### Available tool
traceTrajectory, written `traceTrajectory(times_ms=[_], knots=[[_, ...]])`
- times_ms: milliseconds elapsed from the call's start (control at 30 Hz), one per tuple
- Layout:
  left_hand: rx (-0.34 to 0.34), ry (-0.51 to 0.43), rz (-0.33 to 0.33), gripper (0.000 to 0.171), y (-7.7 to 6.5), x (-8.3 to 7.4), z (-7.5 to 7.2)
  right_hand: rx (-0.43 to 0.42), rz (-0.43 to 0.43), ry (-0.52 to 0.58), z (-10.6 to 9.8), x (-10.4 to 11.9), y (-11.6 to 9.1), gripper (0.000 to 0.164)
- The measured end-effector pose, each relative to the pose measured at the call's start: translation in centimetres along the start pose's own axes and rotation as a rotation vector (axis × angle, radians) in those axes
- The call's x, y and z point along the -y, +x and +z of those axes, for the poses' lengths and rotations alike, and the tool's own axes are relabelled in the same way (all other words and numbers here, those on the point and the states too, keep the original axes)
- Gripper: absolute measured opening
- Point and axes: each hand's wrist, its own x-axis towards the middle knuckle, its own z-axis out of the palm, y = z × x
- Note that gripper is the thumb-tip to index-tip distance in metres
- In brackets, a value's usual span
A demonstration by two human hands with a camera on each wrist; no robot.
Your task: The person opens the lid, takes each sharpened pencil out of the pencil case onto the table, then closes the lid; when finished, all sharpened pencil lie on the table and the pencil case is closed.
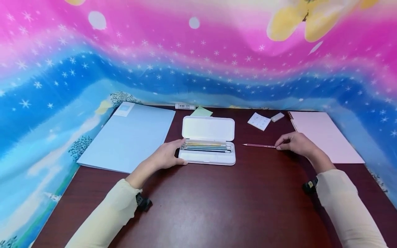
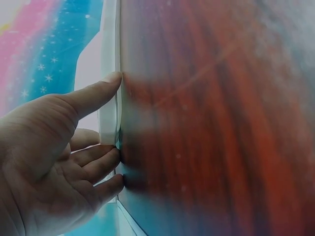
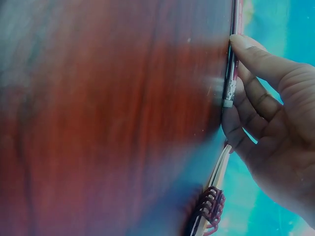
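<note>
An open white pencil case (image 1: 207, 158) lies on the table with its lid (image 1: 208, 128) tipped back. Several pencils (image 1: 206, 147) lie side by side inside it. My left hand (image 1: 165, 154) holds the case at its left end, thumb on the front corner and fingers toward the hinge side. In the left wrist view, the thumb (image 2: 101, 93) presses the edge of the case. To the right of the case, my right hand (image 1: 293, 143) pinches a red pencil (image 1: 258, 145) close to its eraser end. The pencil's tip points left toward the case, and it is low over the tabletop.
A light blue folder (image 1: 133, 137) lies on the left, a pink spiral notebook (image 1: 328, 137) on the right. Toward the back are a glue stick (image 1: 185, 106), green paper (image 1: 202, 111), a white patterned square (image 1: 258, 121) and an eraser (image 1: 277, 117). A printed curtain (image 1: 198, 62) borders the table.
</note>
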Motion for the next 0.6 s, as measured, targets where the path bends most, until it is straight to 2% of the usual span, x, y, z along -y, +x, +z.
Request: traceTrajectory(times_ms=[167, 367, 600], knots=[[-0.002, -0.003, 0.001, 0.092, 0.1, 0.1, 0.0, 0.010, -0.033, -0.025, 0.0, 0.5, 0.3, 0.008], [0.001, 0.007, 0.006, 0.092, 0.1, 0.0, -0.1, 0.018, -0.020, -0.044, 0.0, 0.7, 0.6, 0.010], [-0.001, 0.009, -0.003, 0.093, 0.1, -0.1, -0.2, -0.026, -0.025, -0.088, -0.7, 1.8, 0.3, 0.016]])
